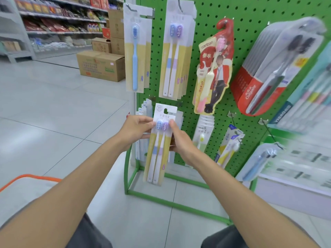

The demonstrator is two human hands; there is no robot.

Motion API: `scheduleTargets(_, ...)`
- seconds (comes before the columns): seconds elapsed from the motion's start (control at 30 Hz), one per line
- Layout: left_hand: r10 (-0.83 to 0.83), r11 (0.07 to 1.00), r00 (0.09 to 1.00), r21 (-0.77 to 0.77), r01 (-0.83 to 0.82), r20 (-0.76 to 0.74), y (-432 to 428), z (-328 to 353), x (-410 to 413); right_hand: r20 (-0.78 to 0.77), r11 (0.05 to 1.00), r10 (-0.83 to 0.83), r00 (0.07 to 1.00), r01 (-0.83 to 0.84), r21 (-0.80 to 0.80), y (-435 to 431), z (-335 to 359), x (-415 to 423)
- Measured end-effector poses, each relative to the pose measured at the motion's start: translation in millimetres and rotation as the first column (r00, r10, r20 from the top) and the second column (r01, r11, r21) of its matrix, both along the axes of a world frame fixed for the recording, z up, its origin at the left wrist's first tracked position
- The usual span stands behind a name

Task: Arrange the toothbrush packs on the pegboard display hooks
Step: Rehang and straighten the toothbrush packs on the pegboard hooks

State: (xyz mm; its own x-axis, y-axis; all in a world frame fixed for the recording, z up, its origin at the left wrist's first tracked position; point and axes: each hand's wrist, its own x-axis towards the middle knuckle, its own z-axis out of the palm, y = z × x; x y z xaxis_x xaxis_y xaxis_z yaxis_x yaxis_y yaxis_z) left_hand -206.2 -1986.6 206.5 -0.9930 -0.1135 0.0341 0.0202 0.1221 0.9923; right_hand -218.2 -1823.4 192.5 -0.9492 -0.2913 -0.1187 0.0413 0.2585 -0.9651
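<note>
1. Yellow and white card is what both hands hold: the toothbrush pack (158, 140) has a blue brush and a purple brush inside.
2. The left hand (136, 132) pinches its left edge.
3. The right hand (179, 140) pinches its right edge, thumb on the front.
4. The pack is upright, low in front of the green pegboard (250, 56).
5. More packs (176, 56) like it hang higher up.
6. Brown boxes (101, 66) sit on the floor behind.

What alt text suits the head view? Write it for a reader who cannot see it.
Both hands, left hand and right hand, hold a two-toothbrush pack upright before a green pegboard in a shop aisle. Matching two-brush packs and a single blue toothbrush pack hang above; cardboard boxes sit behind.
</note>
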Motion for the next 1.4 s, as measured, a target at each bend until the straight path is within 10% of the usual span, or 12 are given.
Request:
scheduleTargets(0.6,0.401,0.9,0.914,0.209,-0.382,-0.059,-25.4,10.8,-3.0,0.164,0.891,0.394,0.905,-0.419,0.175,7.1,-33.7,18.9)
scheduleTargets(0.97,0.08,0.979,0.995,-0.183,-0.091,-0.068,-13.5,2.2,4.5,-0.216,0.872,0.397,0.892,-0.293,0.392,2.7,-36.4,32.2)
scheduleTargets(1.4,0.019,0.999,1.0,0.035,-0.018,-0.006,-9.6,4.5,4.3,0.038,0.856,0.434,0.9,-0.425,0.295,4.5,-37.3,29.1)
